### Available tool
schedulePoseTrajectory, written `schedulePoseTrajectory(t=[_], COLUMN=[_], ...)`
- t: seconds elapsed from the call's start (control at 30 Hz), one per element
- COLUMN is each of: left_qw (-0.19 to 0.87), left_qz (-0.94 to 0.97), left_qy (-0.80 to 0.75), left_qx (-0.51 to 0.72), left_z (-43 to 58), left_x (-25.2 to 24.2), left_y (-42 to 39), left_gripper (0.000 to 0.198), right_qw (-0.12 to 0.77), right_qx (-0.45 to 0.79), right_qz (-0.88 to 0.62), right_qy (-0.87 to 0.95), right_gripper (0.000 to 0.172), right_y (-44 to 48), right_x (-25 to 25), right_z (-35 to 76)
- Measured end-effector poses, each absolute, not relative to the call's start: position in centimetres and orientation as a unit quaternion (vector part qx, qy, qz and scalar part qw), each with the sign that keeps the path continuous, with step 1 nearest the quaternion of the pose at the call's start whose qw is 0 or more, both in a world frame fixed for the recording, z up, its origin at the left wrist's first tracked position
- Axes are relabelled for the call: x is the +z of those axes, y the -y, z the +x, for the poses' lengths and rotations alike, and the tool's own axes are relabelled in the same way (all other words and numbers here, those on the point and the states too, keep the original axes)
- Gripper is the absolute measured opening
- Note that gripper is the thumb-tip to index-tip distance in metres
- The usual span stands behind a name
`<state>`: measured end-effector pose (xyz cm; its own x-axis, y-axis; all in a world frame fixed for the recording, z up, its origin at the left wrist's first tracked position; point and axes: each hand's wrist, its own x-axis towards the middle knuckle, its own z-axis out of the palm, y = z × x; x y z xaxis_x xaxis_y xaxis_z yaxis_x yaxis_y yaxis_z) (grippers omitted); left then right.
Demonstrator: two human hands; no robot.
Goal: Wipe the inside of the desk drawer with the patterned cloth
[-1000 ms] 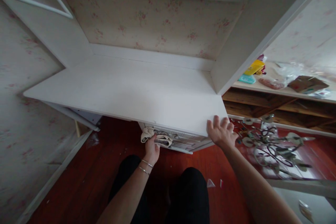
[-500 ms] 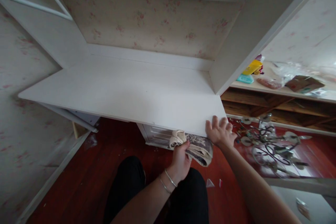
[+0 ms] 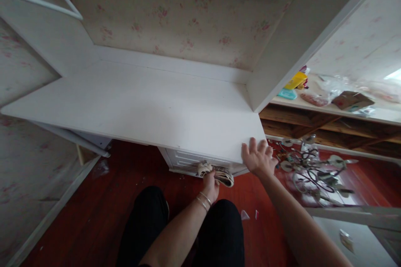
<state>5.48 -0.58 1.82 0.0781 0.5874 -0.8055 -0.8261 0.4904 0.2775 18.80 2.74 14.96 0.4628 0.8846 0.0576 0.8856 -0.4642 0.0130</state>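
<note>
My left hand (image 3: 210, 185) is closed around a folded cloth (image 3: 224, 176), cream with a dark pattern, low in front of the white drawer cabinet (image 3: 184, 162). The cloth is close to the drawer fronts; whether it touches them I cannot tell. Two thin bracelets circle that wrist. My right hand (image 3: 258, 158) rests with fingers spread on the front right corner of the white desk (image 3: 150, 104). Nothing is held in it.
To the right, a chandelier (image 3: 316, 171) with curled arms lies on the red floor (image 3: 125, 192). Behind it a low shelf unit (image 3: 316, 127) bears a cardboard box (image 3: 352, 101), plastic bags and a yellow packet (image 3: 296, 80). Small scraps (image 3: 245, 215) lie near my knees.
My left hand has lowered the cloth under the desk's front edge, toward the drawers, and less of its patterned side shows. My right hand stays on the desk corner. The view has shifted slightly.
</note>
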Motion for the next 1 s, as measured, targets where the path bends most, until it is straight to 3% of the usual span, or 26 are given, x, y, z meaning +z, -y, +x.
schedulePoseTrajectory(t=[0.23, 0.47, 0.7, 1.0], left_qw=[0.659, 0.679, 0.78, 0.823], left_qz=[-0.097, -0.047, -0.056, -0.111], left_qy=[-0.486, -0.403, -0.317, -0.377], left_qx=[0.566, 0.612, 0.536, 0.409], left_z=[-4.5, -8.0, -2.7, 8.8], left_x=[2.0, 9.0, 13.1, 7.9], left_y=[-1.7, -0.4, 2.0, 2.1], left_gripper=[0.013, 0.023, 0.02, 0.007], right_qw=[0.019, 0.021, 0.028, 0.028], right_qx=[-0.015, -0.024, -0.043, -0.016], right_qz=[-0.855, -0.852, -0.848, -0.852], right_qy=[0.518, 0.522, 0.527, 0.523], right_gripper=[0.07, 0.069, 0.068, 0.071], right_y=[-2.6, -2.3, -2.2, -2.4], right_x=[15.2, 15.2, 15.3, 15.3], right_z=[18.6, 18.3, 18.1, 18.4])
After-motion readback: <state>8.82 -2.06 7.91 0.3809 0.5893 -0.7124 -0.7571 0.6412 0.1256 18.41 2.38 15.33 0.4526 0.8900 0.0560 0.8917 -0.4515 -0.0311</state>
